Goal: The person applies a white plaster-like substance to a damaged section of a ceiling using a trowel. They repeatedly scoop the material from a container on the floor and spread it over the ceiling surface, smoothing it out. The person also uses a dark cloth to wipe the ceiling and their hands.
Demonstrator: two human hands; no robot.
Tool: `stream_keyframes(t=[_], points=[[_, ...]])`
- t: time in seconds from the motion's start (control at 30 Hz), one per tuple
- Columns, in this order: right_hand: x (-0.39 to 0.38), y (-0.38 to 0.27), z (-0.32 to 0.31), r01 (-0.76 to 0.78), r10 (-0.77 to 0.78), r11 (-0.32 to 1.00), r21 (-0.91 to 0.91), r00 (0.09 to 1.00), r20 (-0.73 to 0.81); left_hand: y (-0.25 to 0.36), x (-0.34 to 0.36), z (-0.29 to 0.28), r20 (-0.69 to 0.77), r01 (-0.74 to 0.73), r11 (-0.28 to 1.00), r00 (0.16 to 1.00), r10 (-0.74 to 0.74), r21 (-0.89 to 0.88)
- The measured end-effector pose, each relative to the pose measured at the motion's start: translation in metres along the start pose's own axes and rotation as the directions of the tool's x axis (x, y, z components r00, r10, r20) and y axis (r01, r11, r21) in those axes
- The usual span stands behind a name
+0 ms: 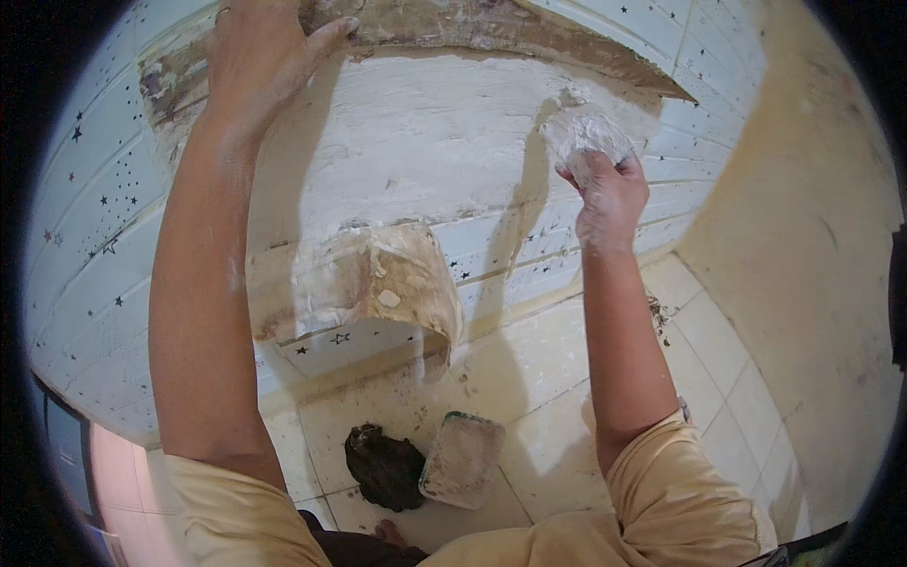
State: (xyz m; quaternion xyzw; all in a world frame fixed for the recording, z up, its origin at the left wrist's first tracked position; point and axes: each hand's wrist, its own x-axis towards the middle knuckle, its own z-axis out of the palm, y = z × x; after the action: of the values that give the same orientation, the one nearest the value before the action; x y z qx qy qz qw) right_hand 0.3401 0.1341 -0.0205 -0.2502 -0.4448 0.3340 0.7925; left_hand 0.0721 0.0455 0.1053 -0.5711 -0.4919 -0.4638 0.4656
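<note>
My left hand [260,47] reaches to the top of the view. Its thumb is stretched out along a peeled-back strip of wall covering [425,25], whose brown underside shows; the fingertips run out of view. At the right, my right hand [609,194] grips a crumpled wad coated in white paste [584,132], which looks like thin plastic, against the wall. Between my hands spreads a bare wall patch [425,142] smeared with white paste. Below it, another peeled flap [406,274] hangs down and curls outward, stained brown and white.
White wall panels with dark stars [109,236] surround the patch. A plain yellowish wall [803,208] stands at the right. On the tiled floor [557,425] lie a dark crumpled cloth-like heap [385,468] and a shallow tub with whitish contents [463,460]. Small debris [658,317] sits by the wall base.
</note>
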Motion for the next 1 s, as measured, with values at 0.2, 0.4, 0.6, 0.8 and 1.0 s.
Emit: stream_keyframes(t=[0.2,0.4,0.6,0.8,1.0], points=[[0.003,0.055,0.051,0.492,-0.594,0.527,-0.693,0.797,0.114,-0.004,0.015,-0.007,0.0,0.185,0.981,0.983,-0.185,-0.054],[-0.017,0.046,0.105,0.535,-0.603,0.179,-0.826,0.723,0.337,-0.009,0.022,0.0,0.076,0.255,0.963,0.966,-0.249,-0.088],[-0.07,0.031,0.159,0.792,-0.531,0.142,-0.594,0.568,0.629,-0.01,0.023,-0.005,0.124,0.326,0.937,0.942,-0.311,-0.129],[-0.075,0.009,0.123,0.82,-0.58,0.386,-0.422,0.571,0.58,-0.001,0.024,-0.01,0.17,0.355,0.924,0.928,-0.331,-0.14],[0.016,-0.013,0.047,-0.133,0.129,0.991,-0.012,0.93,0.345,-0.007,0.023,-0.013,0.151,0.356,0.923,0.93,-0.335,-0.146]])
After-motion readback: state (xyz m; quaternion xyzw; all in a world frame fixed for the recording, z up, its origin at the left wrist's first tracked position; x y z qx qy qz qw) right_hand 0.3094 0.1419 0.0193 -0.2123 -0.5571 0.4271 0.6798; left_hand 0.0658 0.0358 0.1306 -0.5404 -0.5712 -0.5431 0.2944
